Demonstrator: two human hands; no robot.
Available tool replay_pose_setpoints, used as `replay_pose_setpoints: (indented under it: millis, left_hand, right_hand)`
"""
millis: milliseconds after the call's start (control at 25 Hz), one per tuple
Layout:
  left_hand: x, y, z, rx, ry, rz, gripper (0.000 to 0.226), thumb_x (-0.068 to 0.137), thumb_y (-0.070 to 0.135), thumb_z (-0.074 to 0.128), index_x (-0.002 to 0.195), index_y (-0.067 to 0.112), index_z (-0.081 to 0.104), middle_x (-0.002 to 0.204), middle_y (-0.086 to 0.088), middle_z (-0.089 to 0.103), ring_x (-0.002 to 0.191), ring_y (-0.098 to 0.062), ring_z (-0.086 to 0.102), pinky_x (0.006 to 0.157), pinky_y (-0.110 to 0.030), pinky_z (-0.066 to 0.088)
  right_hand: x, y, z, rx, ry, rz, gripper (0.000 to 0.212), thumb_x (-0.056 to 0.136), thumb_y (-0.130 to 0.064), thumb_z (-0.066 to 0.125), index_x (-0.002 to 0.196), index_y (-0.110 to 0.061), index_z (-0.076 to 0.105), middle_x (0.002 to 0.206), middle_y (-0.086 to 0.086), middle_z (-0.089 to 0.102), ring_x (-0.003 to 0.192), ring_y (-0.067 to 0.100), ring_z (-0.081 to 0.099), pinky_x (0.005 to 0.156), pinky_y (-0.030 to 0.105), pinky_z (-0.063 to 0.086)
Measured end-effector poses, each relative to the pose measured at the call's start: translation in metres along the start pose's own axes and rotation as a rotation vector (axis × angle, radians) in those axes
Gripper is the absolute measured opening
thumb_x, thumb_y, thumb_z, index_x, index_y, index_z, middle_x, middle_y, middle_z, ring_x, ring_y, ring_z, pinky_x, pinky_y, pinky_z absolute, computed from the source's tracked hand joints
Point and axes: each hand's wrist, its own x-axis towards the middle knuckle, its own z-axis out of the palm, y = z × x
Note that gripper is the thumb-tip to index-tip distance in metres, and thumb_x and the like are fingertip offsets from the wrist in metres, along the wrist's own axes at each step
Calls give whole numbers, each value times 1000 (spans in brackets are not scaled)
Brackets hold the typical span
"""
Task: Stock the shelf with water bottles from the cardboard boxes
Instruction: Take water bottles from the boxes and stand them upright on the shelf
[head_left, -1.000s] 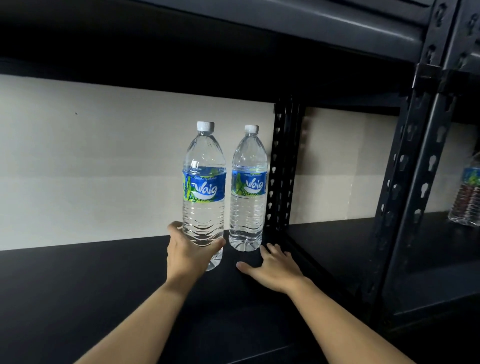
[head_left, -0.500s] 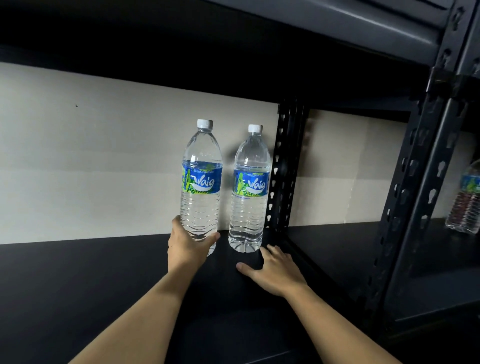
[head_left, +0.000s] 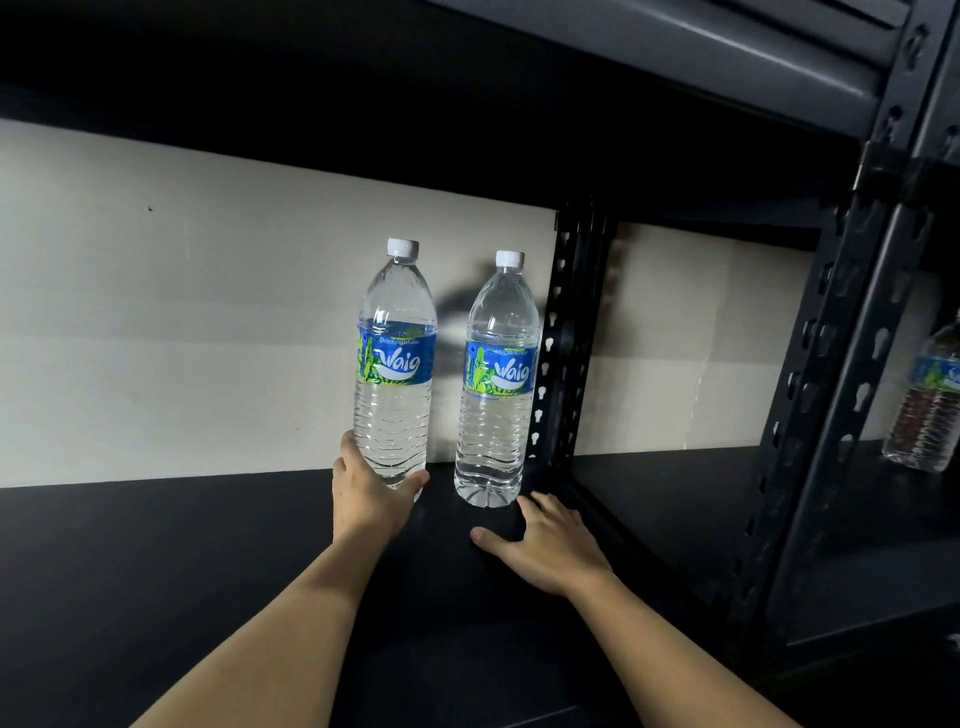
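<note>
Two clear water bottles with white caps and blue-green labels stand upright near the back of the black shelf (head_left: 156, 561). My left hand (head_left: 371, 496) grips the base of the left bottle (head_left: 395, 358). The right bottle (head_left: 496, 379) stands free beside the black upright post (head_left: 569, 332). My right hand (head_left: 545, 545) rests flat on the shelf just in front of that bottle, fingers spread, holding nothing. No cardboard box is in view.
A pale wall runs behind the shelf. Another shelf board hangs overhead (head_left: 675, 47). A perforated front post (head_left: 831, 395) divides off the neighbouring bay at the right, where more bottles (head_left: 930, 405) stand at the frame's edge.
My left hand has carried its bottle back toward the wall, in line with the other bottle. My right hand has stayed flat on the shelf.
</note>
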Motion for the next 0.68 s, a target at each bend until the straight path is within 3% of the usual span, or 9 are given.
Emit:
replay_pose_setpoints:
  millis: [520,680]
  left_hand:
    - [-1,-2,-4,16,-40,11,93,73,29,83,146,15,27,141,-12,44,132,-31,41,107,-40,36]
    - [-7,4,-8,22,-79,-37,118,69,28,88,154,9,9,154,-16,26,142,-31,29,113,-40,29]
  right_hand:
    - [1,1,2,-2,10,4,97,84,-80,41,156,-18,22,164,2,13,151,23,9,121,38,9]
    - [1,0,2,-11,57,-17,96,84,-78,43,154,-13,29,163,4,21,150,23,15,119,38,14]
